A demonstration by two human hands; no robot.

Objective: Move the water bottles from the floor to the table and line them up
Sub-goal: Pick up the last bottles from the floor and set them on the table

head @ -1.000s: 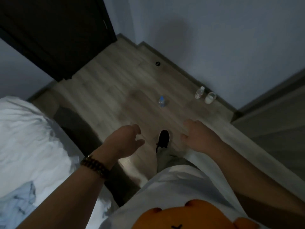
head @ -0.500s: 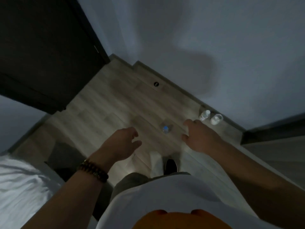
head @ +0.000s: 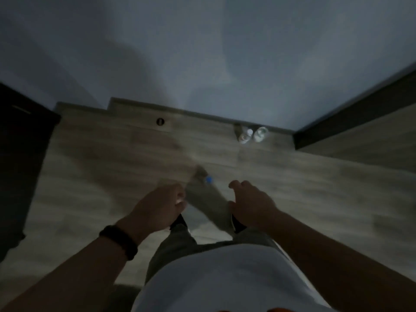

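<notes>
While the room is dimly lit and the view blurred, a wooden floor (head: 112,167) is seen from above, bounded by a pale wall (head: 202,52). Both bare arms are extended forward and down. The left hand (head: 159,206), with a dark beaded bracelet (head: 119,240) on its wrist, is loosely curled and nothing is held in it; the right hand (head: 249,203) is spread with its fingers released, also empty. Between and just beyond the hands, a small water bottle with a blue cap (head: 209,179) is seen standing on the floor, untouched. Two more clear bottles (head: 253,134) are seen side by side against the wall's skirting, well apart from the hands. A small dark round fitting (head: 160,121) is set in the floor near the wall. No bench is shown. The step in hand is judged to be the reach for the blue-capped bottle. It would best be gripped around the body below the cap, with the fingers closed fully before lifting, since a light, narrow bottle is easily tipped by a glancing touch in poor light.
</notes>
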